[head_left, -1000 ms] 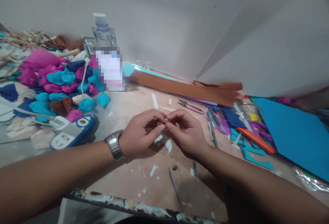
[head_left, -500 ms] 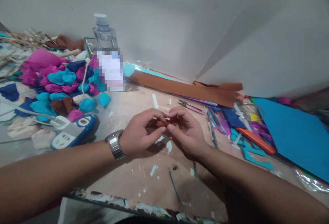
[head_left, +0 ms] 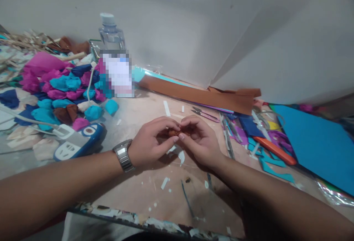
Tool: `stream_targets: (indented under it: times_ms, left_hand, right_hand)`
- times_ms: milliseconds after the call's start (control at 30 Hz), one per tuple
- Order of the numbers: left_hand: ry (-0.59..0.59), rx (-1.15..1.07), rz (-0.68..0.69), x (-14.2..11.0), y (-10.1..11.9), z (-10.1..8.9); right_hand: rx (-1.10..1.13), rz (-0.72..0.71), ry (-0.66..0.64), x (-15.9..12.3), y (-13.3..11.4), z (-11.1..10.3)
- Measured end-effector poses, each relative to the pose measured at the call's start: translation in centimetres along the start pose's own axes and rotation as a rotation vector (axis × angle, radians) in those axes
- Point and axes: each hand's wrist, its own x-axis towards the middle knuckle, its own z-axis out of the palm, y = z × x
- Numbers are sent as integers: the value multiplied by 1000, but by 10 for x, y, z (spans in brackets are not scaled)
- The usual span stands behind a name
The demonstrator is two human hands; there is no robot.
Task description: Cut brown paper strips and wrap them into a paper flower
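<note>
Over the middle of the table, my left hand (head_left: pixel 152 138) and my right hand (head_left: pixel 202 141) meet fingertip to fingertip. Between them they pinch a small piece of crumpled brown paper (head_left: pixel 173 132), partly hidden by the fingers. A metal watch band is on the left wrist. Just beneath the hands lies a torn white scrap (head_left: pixel 181 157). A pair of thread snips (head_left: pixel 205 114) with pink handles rests beyond my right hand.
Left are bunched coloured paper pieces (head_left: pixel 66 82), a blue-and-white power strip (head_left: pixel 79 141), a propped phone (head_left: pixel 118 75) and a bottle (head_left: pixel 112 34). Folded brown sheets (head_left: pixel 199 95) run along the wall. Right are an orange-handled cutter (head_left: pixel 276 152) and a blue sheet (head_left: pixel 318 141).
The fingertips have shifted slightly around the brown paper, and less of it shows now. Both hands stay in nearly the same place.
</note>
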Motion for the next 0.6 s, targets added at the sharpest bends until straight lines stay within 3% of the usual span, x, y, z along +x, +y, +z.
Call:
stream_targets:
  times_ms: [200, 600]
  left_hand:
    - [9, -6, -11, 0, 1, 0]
    - [-3, -189, -158, -7, -3, 5]
  right_hand:
    - [-17, 60, 19, 0, 2, 0]
    - [-124, -21, 46, 0, 5, 0]
